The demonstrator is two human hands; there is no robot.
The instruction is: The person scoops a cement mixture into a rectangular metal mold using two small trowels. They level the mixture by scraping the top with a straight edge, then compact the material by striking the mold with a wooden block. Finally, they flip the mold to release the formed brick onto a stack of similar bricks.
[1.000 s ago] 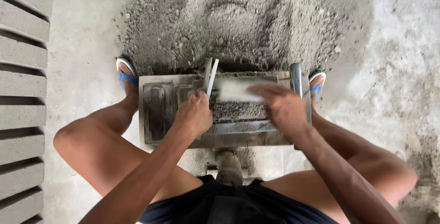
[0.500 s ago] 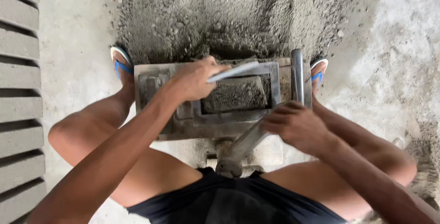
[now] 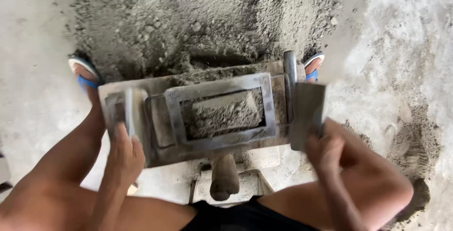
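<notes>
A grey metal block mould (image 3: 214,143) stands between my legs, its rectangular cavity (image 3: 222,115) filled with damp grey mix. My left hand (image 3: 123,151) rests at the mould's left end, fingers closed on the lower end of a pale flat scraper (image 3: 128,110) that lies along that end. At the mould's right side, my right hand (image 3: 325,153) grips the bottom edge of a flat grey metal plate (image 3: 306,113), held upright beside a vertical steel bar (image 3: 290,70). A round lever handle (image 3: 224,179) sticks out toward me below the mould.
A big pile of grey sand-cement mix (image 3: 212,18) lies right behind the mould. My feet in blue sandals (image 3: 85,72) (image 3: 314,65) flank it. Pale concrete floor (image 3: 28,47) spreads left; loose grey mix covers the floor (image 3: 406,94) on the right.
My left hand carried the scraper from across the mould's top to its left end. My right hand left the lever and took hold of the grey plate at the right.
</notes>
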